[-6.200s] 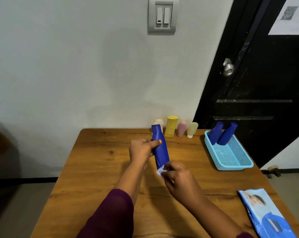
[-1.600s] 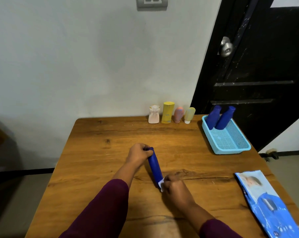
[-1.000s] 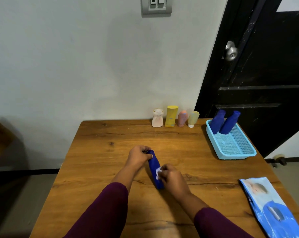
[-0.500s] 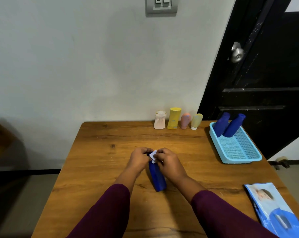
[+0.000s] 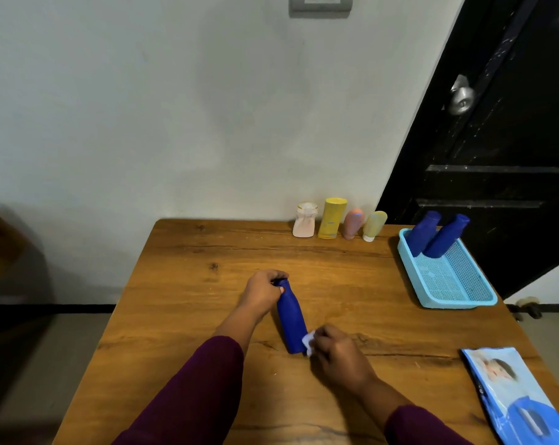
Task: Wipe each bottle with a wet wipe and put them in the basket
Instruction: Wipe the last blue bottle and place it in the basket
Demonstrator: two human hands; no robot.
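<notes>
two already in: a blue pair [image 5: 438, 236] leans in the basket [image 5: 454, 304], right of frame.
blue bottle [image 5: 291, 319]: frame centre, low over the table [image 5: 191, 316], neck pointing away.
left hand [image 5: 261, 293]: grips the neck.
right hand [image 5: 336, 351]: pinches the wipe [image 5: 307, 341] against the base.
step: i judge this to be wiping the third bottle.
next: carry it to the basket; four small bottles [image 5: 331, 218] wait at the back.

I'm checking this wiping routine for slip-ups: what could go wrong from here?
1. The left hand grips the blue bottle only near its cap, so it might slip or roll on the table while the right hand rubs its base with the small wet wipe.
2. The two bottles in the basket lean at its far end; adding another carelessly could topple them.
</notes>
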